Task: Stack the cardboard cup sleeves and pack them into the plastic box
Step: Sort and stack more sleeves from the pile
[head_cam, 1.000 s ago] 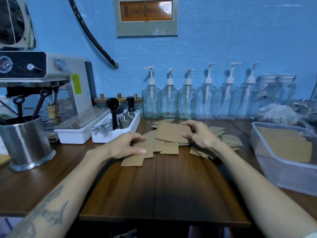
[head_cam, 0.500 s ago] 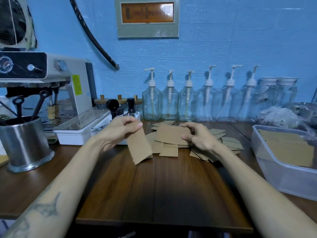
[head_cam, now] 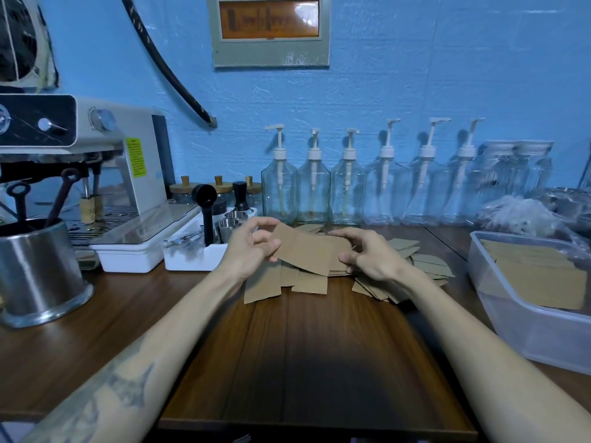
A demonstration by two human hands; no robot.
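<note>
Flat brown cardboard cup sleeves [head_cam: 415,266] lie scattered at the middle back of the wooden table [head_cam: 303,362]. My left hand [head_cam: 252,247] pinches one sleeve [head_cam: 307,251] by its left edge and holds it over a small stack of sleeves [head_cam: 340,266]. My right hand [head_cam: 371,254] grips that stack at its right edge, fingers curled round it. The clear plastic box [head_cam: 524,321] stands at the right, with several sleeves [head_cam: 537,273] lying inside it.
A row of glass pump bottles [head_cam: 313,187] lines the blue wall. A white tray of metal tools [head_cam: 204,251] and an espresso machine [head_cam: 96,174] stand at the back left, a steel canister [head_cam: 38,273] at the far left. Plastic bags [head_cam: 518,215] sit behind the box.
My left hand picked a sleeve off the table on the left, lifted it and carried it right over the stack in my right hand. My right hand stayed on the stack.
</note>
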